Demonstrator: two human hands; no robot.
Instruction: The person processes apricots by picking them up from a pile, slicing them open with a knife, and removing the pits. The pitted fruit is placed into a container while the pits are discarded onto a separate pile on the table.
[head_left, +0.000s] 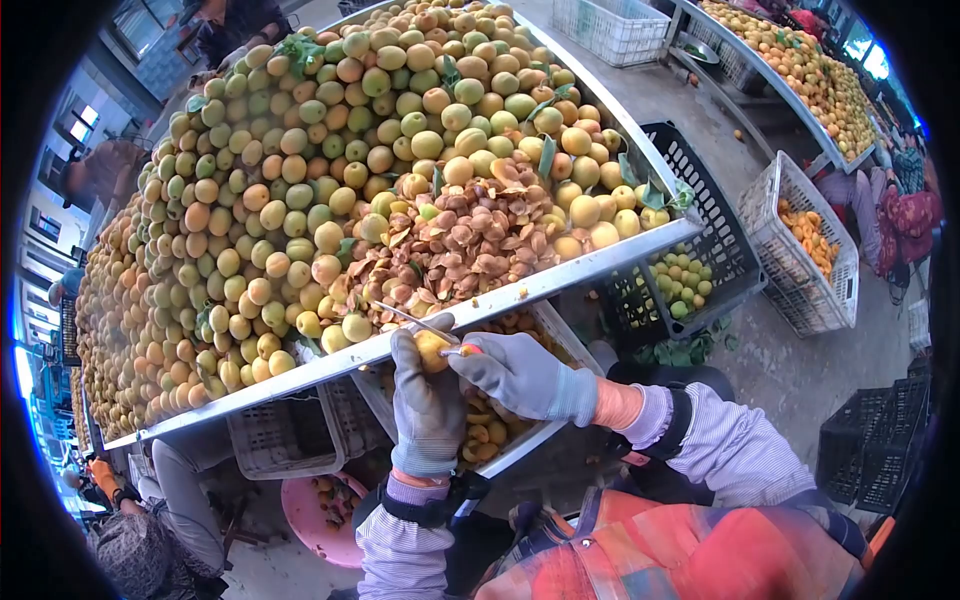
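Observation:
Both my hands wear grey gloves and meet at the metal rim (560,277) of a table heaped with apricots (290,200). My left hand (425,400) holds a yellow apricot (432,351) upright between thumb and fingers. In my right hand (520,372) is a small knife (458,350) with a red and yellow handle, held against the fruit. A thin blade or tool (405,316) points up left from beside the apricot. Just beyond the rim lies a pile of brown pits (475,235). Below my hands, a crate of cut apricots (487,432) is partly hidden.
A pink basin (322,520) stands on the floor below. Crates stand at right: a black one (715,200) with green fruit and a white one (800,290) with orange pieces. Other people sit at left (150,550) and far right (905,215). Another fruit-covered table (800,85) is at upper right.

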